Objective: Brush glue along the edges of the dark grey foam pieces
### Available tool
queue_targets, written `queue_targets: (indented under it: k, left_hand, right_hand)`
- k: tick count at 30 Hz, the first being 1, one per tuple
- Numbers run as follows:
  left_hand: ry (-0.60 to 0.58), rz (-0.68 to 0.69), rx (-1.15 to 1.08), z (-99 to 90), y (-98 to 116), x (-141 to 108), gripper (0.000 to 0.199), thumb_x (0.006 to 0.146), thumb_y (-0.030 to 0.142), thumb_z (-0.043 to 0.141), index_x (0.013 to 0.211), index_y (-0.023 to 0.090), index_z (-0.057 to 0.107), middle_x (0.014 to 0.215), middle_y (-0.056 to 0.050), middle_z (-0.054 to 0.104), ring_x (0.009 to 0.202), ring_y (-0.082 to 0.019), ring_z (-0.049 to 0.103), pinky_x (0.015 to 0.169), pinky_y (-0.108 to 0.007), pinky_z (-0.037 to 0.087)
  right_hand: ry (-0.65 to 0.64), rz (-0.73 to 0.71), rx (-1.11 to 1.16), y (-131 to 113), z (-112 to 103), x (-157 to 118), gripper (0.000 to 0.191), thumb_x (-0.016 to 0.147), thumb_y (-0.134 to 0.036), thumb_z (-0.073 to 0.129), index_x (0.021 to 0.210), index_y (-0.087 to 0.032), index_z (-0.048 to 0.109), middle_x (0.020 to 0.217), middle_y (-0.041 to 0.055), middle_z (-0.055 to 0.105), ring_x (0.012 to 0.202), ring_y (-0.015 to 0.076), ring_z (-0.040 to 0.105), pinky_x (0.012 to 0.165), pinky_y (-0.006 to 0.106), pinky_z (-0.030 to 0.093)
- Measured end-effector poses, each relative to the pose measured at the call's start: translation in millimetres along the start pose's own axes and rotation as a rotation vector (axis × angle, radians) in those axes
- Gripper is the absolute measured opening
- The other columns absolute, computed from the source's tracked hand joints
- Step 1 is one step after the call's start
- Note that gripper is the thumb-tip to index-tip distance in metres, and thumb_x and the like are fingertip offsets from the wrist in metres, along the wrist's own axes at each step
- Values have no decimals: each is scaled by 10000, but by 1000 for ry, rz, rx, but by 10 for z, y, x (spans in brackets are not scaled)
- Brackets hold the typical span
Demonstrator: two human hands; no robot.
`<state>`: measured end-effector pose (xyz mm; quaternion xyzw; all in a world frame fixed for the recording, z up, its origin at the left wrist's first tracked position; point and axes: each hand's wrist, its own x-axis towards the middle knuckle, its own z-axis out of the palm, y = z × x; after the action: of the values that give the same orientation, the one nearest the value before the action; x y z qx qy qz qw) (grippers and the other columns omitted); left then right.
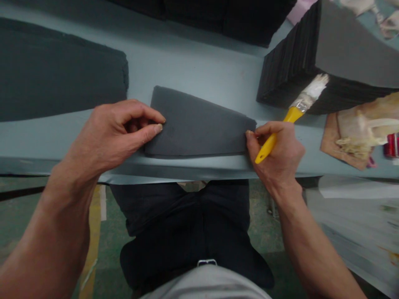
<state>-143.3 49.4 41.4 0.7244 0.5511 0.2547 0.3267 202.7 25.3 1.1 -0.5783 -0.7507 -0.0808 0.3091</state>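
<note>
A flat dark grey fabric-like piece [199, 126], wider at its left end, lies near the table's front edge. My left hand [124, 128] is closed, with thumb and forefinger pinching its left edge. At the opposite end, my right hand [277, 145] has its thumb and fingertip at the narrow corner. That same hand grips a paintbrush [294, 113] with a yellow handle, its whitish, crusted bristles pointing up and to the right. The fingers curled beneath both hands are partly hidden.
A dark pile [59, 70] lies on the pale blue table [193, 62] at left. A tall stack of dark pieces [289, 66] stands at right, with another black stack [202, 16] behind. Near the right edge are a glue-crusted brown board [333, 141] and a red object [391, 146].
</note>
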Motion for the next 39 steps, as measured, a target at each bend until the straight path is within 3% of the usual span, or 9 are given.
queue_targets:
  k: [6, 10, 13, 17, 23, 26, 31, 39]
  left_hand:
    - [-9, 7, 2, -23, 37, -3, 331, 974, 461, 704, 1188, 224, 793, 806, 31, 616, 652, -89, 470, 601, -283, 355]
    - [30, -13, 90, -95, 56, -72, 440, 1024, 473, 622, 1375, 216, 690, 920, 8, 634, 735, -111, 520, 695, -274, 423]
    - [4, -37, 166, -141, 13, -189, 577, 1002, 580, 639, 1439, 204, 622, 1029, -19, 662, 826, -146, 572, 772, -291, 464]
    - [-5, -23, 301, -142, -76, -356, 692, 864, 742, 737, 1360, 273, 629, 1104, -26, 679, 914, -217, 606, 878, -359, 494]
    - [0, -4, 322, -100, -57, -445, 656, 817, 821, 721, 1216, 308, 630, 1122, -42, 657, 1037, -290, 633, 978, -407, 508]
    - [7, -8, 326, -94, -35, -464, 597, 868, 793, 682, 1192, 295, 632, 1145, -40, 649, 1093, -303, 631, 1020, -423, 505]
    - [12, 15, 401, -88, -65, -517, 521, 981, 751, 534, 1254, 314, 608, 1159, -37, 666, 1140, -304, 635, 1053, -440, 495]
    - [-9, 83, 432, -65, -92, -557, 663, 881, 789, 658, 1351, 325, 604, 1232, -91, 691, 1143, -359, 625, 1054, -513, 495]
  right_hand:
    - [-54, 81, -10, 41, -6, -24, 163, 971, -430, 666, 980, -284, 594, 827, 20, 714, 627, 214, 681, 606, 358, 516]
    - [-62, 121, 29, 48, -9, -41, 216, 967, -481, 679, 980, -280, 600, 820, 31, 692, 650, 230, 666, 614, 374, 486]
    - [-75, 114, 43, 50, -24, -52, 262, 971, -524, 676, 990, -272, 611, 823, 31, 684, 666, 225, 655, 629, 371, 481]
    - [-102, 67, -5, 74, -64, -80, 352, 947, -600, 675, 1034, -262, 632, 796, 1, 674, 651, 202, 652, 627, 344, 477]
    - [-157, -6, -37, 108, -134, -119, 480, 893, -678, 725, 1093, -254, 623, 827, 11, 704, 720, 234, 688, 667, 351, 481]
    - [-170, 2, -32, 83, -146, -128, 482, 896, -686, 722, 1085, -257, 610, 888, 35, 742, 783, 255, 714, 705, 368, 516]
    - [-188, 8, -14, 42, -149, -144, 539, 854, -720, 758, 1088, -261, 597, 983, 58, 772, 855, 273, 738, 738, 381, 549]
    - [-192, -5, 0, 17, -147, -145, 571, 850, -741, 774, 1112, -268, 589, 998, 57, 779, 867, 277, 743, 714, 381, 533]
